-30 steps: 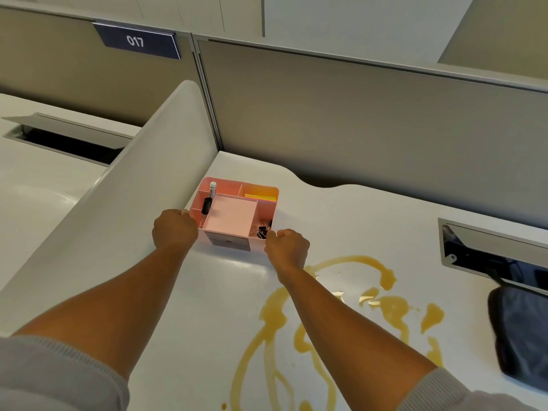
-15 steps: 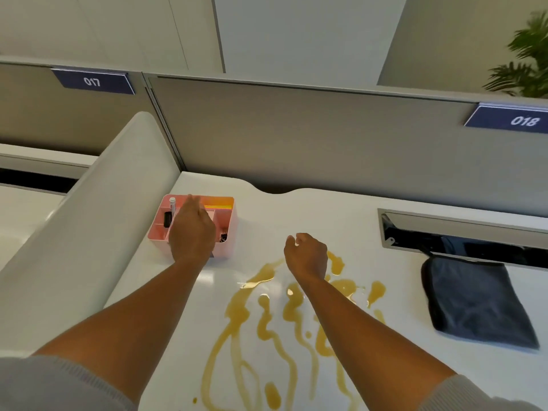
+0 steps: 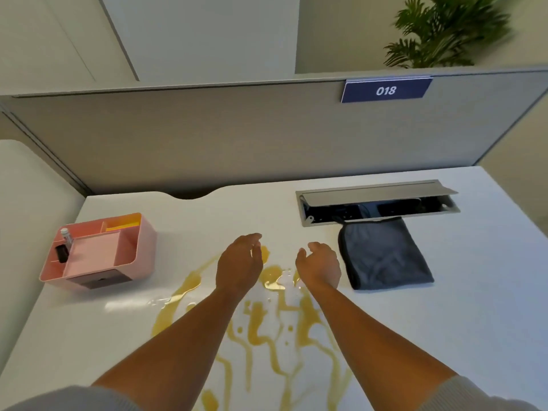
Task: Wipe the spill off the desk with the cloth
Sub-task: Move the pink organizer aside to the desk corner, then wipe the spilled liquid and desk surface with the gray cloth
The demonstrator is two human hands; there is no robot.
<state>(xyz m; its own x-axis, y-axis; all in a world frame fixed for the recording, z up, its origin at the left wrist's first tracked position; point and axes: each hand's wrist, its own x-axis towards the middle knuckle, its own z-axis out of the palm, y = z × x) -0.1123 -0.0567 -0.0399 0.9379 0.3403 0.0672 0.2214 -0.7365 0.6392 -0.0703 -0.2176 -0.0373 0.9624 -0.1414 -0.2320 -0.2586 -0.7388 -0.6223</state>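
Hovering empty and loosely curled over the amber liquid spill (image 3: 267, 318), both hands (image 3: 238, 266) (image 3: 318, 268) leave the folded grey cloth (image 3: 385, 253) untouched near the white desk's (image 3: 489, 307) back edge.

"018" in white on blue nameplate (image 3: 386, 90), mounted at top of partition (image 3: 237, 137).
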